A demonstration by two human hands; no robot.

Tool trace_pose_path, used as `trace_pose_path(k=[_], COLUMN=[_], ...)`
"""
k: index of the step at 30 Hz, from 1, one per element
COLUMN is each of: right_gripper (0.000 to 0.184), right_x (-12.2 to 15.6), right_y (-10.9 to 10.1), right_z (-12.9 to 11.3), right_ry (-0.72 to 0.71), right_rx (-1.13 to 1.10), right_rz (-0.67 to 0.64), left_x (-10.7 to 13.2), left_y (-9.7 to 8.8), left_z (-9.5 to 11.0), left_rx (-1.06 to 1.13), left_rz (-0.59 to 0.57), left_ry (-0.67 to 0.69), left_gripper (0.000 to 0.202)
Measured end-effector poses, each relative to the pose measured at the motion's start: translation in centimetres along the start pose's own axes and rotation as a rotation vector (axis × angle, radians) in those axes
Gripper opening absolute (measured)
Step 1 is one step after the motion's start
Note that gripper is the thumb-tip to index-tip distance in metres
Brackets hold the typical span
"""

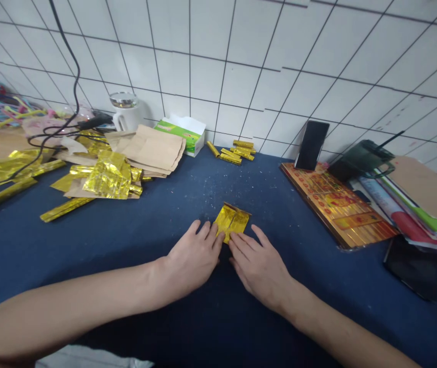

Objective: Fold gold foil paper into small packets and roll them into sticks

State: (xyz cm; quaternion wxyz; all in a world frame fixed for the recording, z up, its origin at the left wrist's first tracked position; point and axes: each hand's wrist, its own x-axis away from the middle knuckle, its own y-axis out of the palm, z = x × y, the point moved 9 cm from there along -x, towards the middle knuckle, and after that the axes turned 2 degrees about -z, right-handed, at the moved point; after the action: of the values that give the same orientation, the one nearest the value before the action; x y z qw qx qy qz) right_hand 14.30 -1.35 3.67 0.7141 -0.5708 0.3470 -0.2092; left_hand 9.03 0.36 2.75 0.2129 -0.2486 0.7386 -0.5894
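A small sheet of shiny gold foil paper (232, 221) lies in front of me on the dark blue table, its far edge slightly raised and showing a brown strip. My left hand (197, 253) has its fingertips on the sheet's near left part, the thumb mostly hidden below. From the other side, my right hand (260, 263) grips the near right part, index and middle fingers on top and its little finger held apart. The two sets of fingertips almost meet at the near corner, which they partly cover.
Several gold rolls (237, 152) lie by the tiled wall. Crumpled gold foil (109, 176), brown paper (153, 145), a white mug (126, 115) and a green box (187, 135) stand left. Right are a phone (312, 144), a gold-red pack (341, 204) and a dark cup (360, 161).
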Motion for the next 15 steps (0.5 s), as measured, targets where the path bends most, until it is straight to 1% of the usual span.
trace_pose_path(k=[3,5,7,11,15], right_gripper=[0.041,0.047,0.048,0.050,0.052], right_x=[-0.1,-0.2,-0.2,0.0,0.1], right_y=[0.1,0.2,0.4,0.9,1.2], right_z=[-0.7,-1.1,-1.2,-1.2,-1.1], right_ry=[0.036,0.049,0.064,0.062,0.063], right_rx=[0.012,0.010,0.009,-0.012,-0.026], right_rz=[-0.066,-0.095,-0.109,-0.127,-0.141], left_x=[0.0,-0.1,-0.2,-0.1,0.0], left_y=[0.6,1.0,1.3,1.6,1.8], left_z=[-0.4,-0.7,-0.9,-1.1,-1.1], left_rx=[0.060,0.093,0.116,0.147,0.173], left_rz=[-0.030,-0.047,-0.047,-0.029,-0.025], left_ry=[-0.045,-0.055,-0.052,-0.034,-0.006], left_gripper=[0.055,0.063,0.067,0.071,0.068])
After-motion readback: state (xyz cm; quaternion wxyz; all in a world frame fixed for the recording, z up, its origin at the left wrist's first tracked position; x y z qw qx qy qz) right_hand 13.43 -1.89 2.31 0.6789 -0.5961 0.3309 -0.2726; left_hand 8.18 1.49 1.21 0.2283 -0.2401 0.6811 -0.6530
